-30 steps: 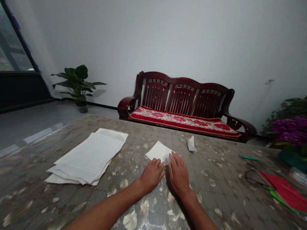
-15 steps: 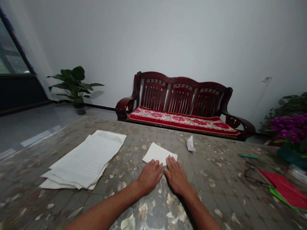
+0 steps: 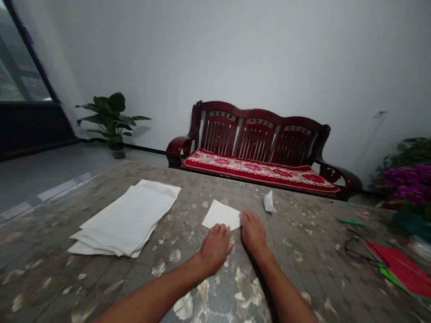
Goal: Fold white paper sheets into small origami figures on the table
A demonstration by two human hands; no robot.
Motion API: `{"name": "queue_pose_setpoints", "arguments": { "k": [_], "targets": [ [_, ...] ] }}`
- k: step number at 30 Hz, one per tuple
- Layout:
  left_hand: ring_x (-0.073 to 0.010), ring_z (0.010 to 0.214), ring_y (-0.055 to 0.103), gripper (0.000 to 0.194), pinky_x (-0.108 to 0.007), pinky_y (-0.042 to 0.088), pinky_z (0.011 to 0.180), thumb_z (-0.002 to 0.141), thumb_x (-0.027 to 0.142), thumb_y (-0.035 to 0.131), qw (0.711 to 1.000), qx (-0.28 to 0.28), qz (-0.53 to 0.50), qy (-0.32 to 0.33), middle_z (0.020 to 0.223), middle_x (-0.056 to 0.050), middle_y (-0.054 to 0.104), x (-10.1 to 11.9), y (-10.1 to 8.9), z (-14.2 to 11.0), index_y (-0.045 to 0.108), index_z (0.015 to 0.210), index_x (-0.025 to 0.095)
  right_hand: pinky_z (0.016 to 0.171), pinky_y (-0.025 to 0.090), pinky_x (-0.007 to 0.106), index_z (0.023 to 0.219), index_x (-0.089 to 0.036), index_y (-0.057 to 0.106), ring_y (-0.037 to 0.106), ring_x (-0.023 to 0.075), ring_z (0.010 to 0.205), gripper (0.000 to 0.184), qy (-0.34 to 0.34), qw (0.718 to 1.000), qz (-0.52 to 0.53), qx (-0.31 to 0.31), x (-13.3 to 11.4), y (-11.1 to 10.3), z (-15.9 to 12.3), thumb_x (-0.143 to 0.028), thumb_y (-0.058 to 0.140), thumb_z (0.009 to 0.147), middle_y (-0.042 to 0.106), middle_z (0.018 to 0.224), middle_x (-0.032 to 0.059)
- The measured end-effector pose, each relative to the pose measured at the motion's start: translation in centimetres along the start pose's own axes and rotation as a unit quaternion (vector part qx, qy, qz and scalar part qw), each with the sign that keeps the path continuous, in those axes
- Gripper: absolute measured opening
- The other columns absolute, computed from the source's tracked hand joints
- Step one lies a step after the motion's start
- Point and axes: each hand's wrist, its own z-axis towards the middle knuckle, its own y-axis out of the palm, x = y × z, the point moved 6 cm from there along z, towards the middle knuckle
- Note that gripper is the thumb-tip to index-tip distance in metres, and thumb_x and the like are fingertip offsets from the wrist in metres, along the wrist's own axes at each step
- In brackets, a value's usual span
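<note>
A small white piece of paper (image 3: 220, 213) lies flat on the patterned tabletop in front of me; it looks folded. My left hand (image 3: 217, 244) rests with its fingers laid on the paper's near edge, the thumb off to the right. At the right edge of the paper, my right hand (image 3: 253, 231) has its fingers bent and closed on that edge; its thumb is mostly hidden. Beyond my right hand stands a small folded white paper shape (image 3: 269, 202), untouched.
A stack of lined paper sheets (image 3: 126, 220) lies to the left. On the right are a green pen (image 3: 352, 222), eyeglasses (image 3: 362, 251), red paper (image 3: 400, 267) and purple flowers (image 3: 409, 184). A wooden bench (image 3: 259, 139) stands behind the table.
My right hand has slid from on top of the paper to its right edge, its fingers now bent. The left hand stays at the near edge. The view has shifted slightly.
</note>
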Motion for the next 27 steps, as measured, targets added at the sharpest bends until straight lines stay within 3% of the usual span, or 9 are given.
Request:
{"name": "queue_pose_setpoints", "arguments": {
  "k": [2,5,9,13,15,19,27],
  "targets": [
    [-0.0292,0.105,0.051,0.039,-0.043,0.043,0.094,0.090,0.033,0.058,1.000,0.004,-0.006,-0.021,0.111,-0.014,0.058,0.6,0.0,0.2,0.056,0.123,0.012,0.104,0.037,0.032,0.119,-0.020,0.066,0.054,0.0207,0.119,0.040,-0.038,0.997,0.062,0.014,-1.4,-0.2,-0.9,-0.009,0.041,0.089,0.064,0.127,0.0084],
    [-0.0268,0.102,0.053,0.027,-0.040,0.044,0.091,0.092,0.024,0.054,0.999,-0.010,-0.045,-0.021,0.107,-0.012,0.060,0.6,-0.2,0.4,0.060,0.116,0.013,0.097,0.041,0.027,0.101,-0.021,0.073,0.061,0.0179,0.104,0.036,-0.050,0.991,0.126,0.011,-2.4,-0.1,-1.9,-0.006,0.044,0.085,0.072,0.108,0.0054],
    [-0.0218,0.102,0.054,0.021,-0.034,0.046,0.089,0.089,0.021,0.057,0.987,-0.011,-0.139,0.074,0.105,-0.006,0.061,-1.6,-0.9,-0.2,0.064,0.109,0.022,0.098,0.042,0.029,0.104,-0.023,0.073,0.061,0.0182,0.110,0.038,-0.046,0.989,0.137,0.007,-2.0,0.1,-2.1,-0.006,0.045,0.085,0.071,0.115,0.0040],
    [-0.0247,0.119,0.051,0.040,-0.042,0.039,0.104,0.085,0.015,0.057,0.981,0.012,-0.140,0.134,0.125,-0.008,0.060,-5.7,-1.8,-1.6,0.058,0.125,0.022,0.100,0.042,0.032,0.107,-0.024,0.072,0.061,0.0198,0.113,0.037,-0.040,0.992,0.121,0.014,-1.6,0.4,-2.3,-0.007,0.046,0.086,0.069,0.120,0.0035],
    [-0.0257,0.128,0.047,0.045,-0.044,0.036,0.109,0.086,0.009,0.052,0.979,-0.005,-0.121,0.165,0.131,-0.007,0.059,-6.9,-1.9,-2.2,0.055,0.128,0.023,0.100,0.042,0.034,0.109,-0.024,0.071,0.060,0.0201,0.114,0.038,-0.036,0.992,0.116,0.022,-1.7,0.5,-2.5,-0.007,0.046,0.086,0.068,0.122,0.0037],
    [-0.0262,0.135,0.043,0.044,-0.047,0.034,0.111,0.091,0.010,0.046,0.977,-0.020,-0.085,0.193,0.137,-0.005,0.057,-8.0,-2.1,-2.1,0.053,0.132,0.027,0.100,0.043,0.035,0.110,-0.024,0.071,0.060,0.0197,0.116,0.039,-0.032,0.992,0.116,0.029,-1.8,0.8,-2.7,-0.007,0.046,0.085,0.068,0.123,0.0036],
    [-0.0222,0.126,0.052,0.032,-0.045,0.036,0.111,0.097,0.018,0.045,0.961,0.046,-0.049,0.270,0.132,-0.009,0.061,-8.4,-2.2,-0.6,0.056,0.127,0.024,0.101,0.043,0.036,0.113,-0.024,0.069,0.059,0.0194,0.119,0.040,-0.030,0.992,0.118,0.033,-1.6,1.0,-3.0,-0.006,0.045,0.086,0.066,0.126,0.0047]
  ]
}}
